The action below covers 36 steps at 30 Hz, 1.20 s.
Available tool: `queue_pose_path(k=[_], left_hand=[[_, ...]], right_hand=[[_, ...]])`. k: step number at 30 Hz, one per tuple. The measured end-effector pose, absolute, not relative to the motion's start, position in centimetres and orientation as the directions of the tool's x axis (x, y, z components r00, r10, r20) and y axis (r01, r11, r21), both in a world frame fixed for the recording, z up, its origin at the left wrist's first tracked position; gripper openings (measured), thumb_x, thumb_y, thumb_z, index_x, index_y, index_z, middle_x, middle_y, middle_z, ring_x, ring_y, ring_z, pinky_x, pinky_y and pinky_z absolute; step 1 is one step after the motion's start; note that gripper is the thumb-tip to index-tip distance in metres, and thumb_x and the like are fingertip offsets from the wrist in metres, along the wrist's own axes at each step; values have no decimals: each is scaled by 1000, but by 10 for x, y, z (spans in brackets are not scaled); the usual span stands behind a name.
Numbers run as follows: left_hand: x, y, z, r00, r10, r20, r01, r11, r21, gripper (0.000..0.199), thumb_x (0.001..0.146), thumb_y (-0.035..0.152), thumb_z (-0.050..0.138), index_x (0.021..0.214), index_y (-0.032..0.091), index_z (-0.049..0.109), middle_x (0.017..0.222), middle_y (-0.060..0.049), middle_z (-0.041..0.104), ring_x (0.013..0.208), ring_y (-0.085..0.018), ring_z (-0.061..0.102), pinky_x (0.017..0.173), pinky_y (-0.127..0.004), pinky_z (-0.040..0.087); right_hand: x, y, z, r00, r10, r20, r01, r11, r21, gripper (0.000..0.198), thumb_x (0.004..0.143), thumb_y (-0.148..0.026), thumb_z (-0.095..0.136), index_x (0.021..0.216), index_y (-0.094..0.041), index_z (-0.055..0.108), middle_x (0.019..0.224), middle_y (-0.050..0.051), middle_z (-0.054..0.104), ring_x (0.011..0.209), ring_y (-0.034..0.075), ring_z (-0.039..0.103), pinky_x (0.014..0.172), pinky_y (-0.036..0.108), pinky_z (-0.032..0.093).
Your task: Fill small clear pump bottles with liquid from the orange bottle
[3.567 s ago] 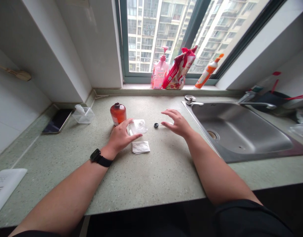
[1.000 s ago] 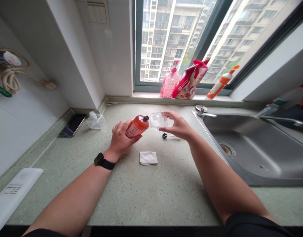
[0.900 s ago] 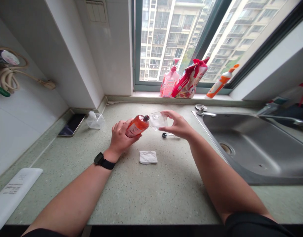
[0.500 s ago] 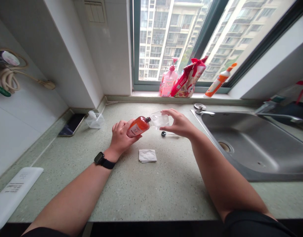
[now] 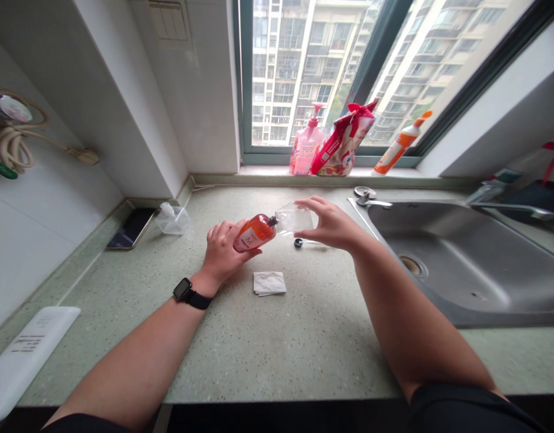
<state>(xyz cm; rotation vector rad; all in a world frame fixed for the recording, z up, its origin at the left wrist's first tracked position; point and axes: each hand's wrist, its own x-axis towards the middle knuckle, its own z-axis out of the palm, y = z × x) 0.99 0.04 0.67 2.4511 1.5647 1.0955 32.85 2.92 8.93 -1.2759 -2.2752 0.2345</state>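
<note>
Wrapped round an orange-red bottle [image 5: 257,233] with a pale label is my left hand [image 5: 223,249]. The bottle is tilted, its dark uncapped neck pointing right. My right hand [image 5: 333,224] grips a clear plastic container [image 5: 291,219] between thumb and fingers, its near side at the bottle's mouth. Whether liquid is flowing I cannot tell. Just below the container a black pump cap [image 5: 298,243] with a thin tube lies on the counter. A folded white tissue [image 5: 269,282] lies nearer me, below the bottle.
A steel sink [image 5: 443,252] with a faucet takes up the right. At the left are a phone [image 5: 131,228], a clear box with a white pump top [image 5: 172,219] and a long white case [image 5: 30,355]. A pink pump bottle [image 5: 306,150], red bag and orange-white bottle line the sill.
Both hands stay nearly in place. The bottle has shifted very slightly to the right and the view has moved a little.
</note>
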Motion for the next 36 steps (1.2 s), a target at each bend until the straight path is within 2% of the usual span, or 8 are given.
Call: queue_pose_path(k=[6, 14, 20, 25, 36], left_hand=[[12, -1, 9, 258, 818, 514, 765, -499, 408, 90, 84, 82, 76, 152, 25, 62, 123, -12, 72, 113, -33, 64, 108, -49, 44], [16, -4, 10, 277, 820, 501, 745, -513, 427, 89, 84, 85, 73, 150, 25, 63, 120, -11, 74, 111, -32, 66, 108, -48, 44], [17, -5, 10, 296, 807, 510, 725, -538, 431, 89, 85, 84, 73, 148, 22, 64, 121, -12, 76, 110, -31, 67, 106, -47, 45], [19, -6, 9, 287, 809, 512, 726, -532, 435, 89, 83, 83, 76, 147, 22, 65, 119, -11, 77, 107, -31, 68, 106, -48, 46], [20, -7, 9, 279, 815, 509, 717, -529, 454, 84, 84, 80, 79, 146, 25, 65, 121, -11, 77, 109, -32, 69, 105, -51, 47]], right_hand=[[330, 25, 95, -437, 821, 367, 749, 558, -358, 72, 79, -43, 90, 147, -33, 67, 132, 11, 72, 120, 36, 72, 108, 56, 58], [333, 21, 102, -448, 808, 384, 759, 570, -314, 76, 81, -43, 87, 152, -32, 62, 135, 12, 73, 122, 38, 72, 108, 59, 57], [334, 20, 103, -438, 803, 405, 760, 571, -310, 72, 78, -41, 89, 145, -28, 65, 135, 12, 74, 123, 38, 72, 109, 59, 57], [333, 18, 105, -440, 802, 403, 765, 570, -299, 66, 78, -41, 89, 139, -31, 67, 137, 11, 74, 126, 40, 70, 110, 62, 55], [331, 14, 111, -454, 795, 403, 778, 574, -255, 67, 81, -40, 87, 144, -33, 66, 139, 12, 73, 129, 42, 68, 112, 64, 52]])
